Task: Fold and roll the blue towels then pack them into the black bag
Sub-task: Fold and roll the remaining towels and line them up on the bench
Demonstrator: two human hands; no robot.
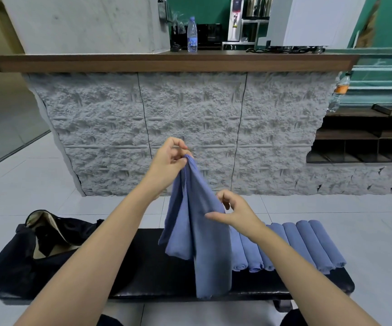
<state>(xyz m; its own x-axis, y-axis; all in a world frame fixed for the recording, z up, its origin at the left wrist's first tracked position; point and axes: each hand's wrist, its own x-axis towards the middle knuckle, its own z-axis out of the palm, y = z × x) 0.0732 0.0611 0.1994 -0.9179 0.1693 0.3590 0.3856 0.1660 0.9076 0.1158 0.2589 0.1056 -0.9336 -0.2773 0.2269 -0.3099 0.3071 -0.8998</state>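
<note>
While left fingers (179,162) and right fingers (214,216) pinch the towel (205,245), it hides rolled towels (308,243).

Found left hand (169,161) raised toward 12 o'clock, pinching top of blue towel (204,231). Found right hand (236,214) lower, toward 4 o'clock, fingers (221,196) curled, pinching towel's edge. Observed both forearms outstretched.
</note>
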